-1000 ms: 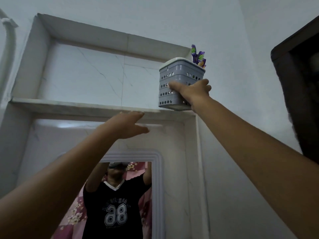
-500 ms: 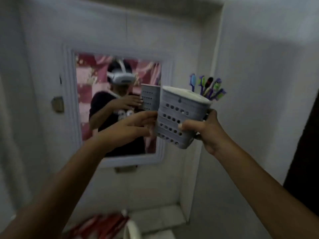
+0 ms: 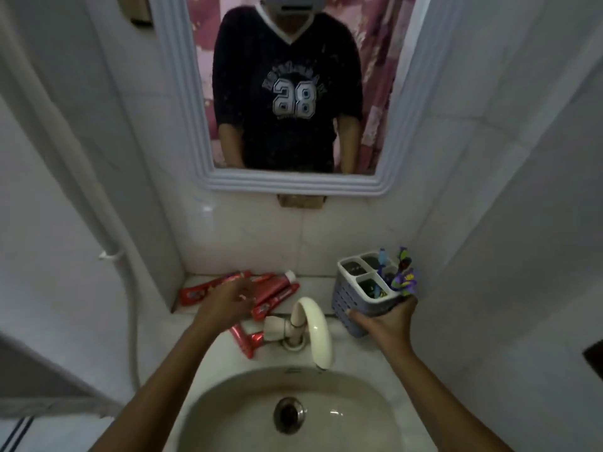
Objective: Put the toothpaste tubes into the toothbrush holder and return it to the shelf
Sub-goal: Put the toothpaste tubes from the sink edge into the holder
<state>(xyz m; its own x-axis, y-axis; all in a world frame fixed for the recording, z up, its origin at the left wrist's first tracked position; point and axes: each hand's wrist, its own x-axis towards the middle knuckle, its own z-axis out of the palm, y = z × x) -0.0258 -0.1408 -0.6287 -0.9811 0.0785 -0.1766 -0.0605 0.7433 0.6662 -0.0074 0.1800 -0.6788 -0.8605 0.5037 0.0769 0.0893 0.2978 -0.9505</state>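
A grey perforated toothbrush holder [image 3: 350,298] with several compartments and several coloured toothbrushes [image 3: 404,279] is held above the sink's back right corner, my right hand [image 3: 383,322] gripping its lower side. Several red toothpaste tubes [image 3: 277,290] lie on the ledge behind the tap, one lower tube [image 3: 244,340] beside the tap base. My left hand [image 3: 228,301] hovers over the tubes with fingers spread, covering part of them; it holds nothing.
A cream tap [image 3: 313,327] arches over the sink basin [image 3: 228,406] between my hands. A white-framed mirror [image 3: 182,102] hangs above the ledge. Walls close in on both sides, with a white pipe [image 3: 114,256] at the left. The shelf is out of view.
The view dropped from the high shelf to the sink. My right hand carried the holder down to the sink's right side. My left hand let go of the holder and moved over the toothpaste tubes.
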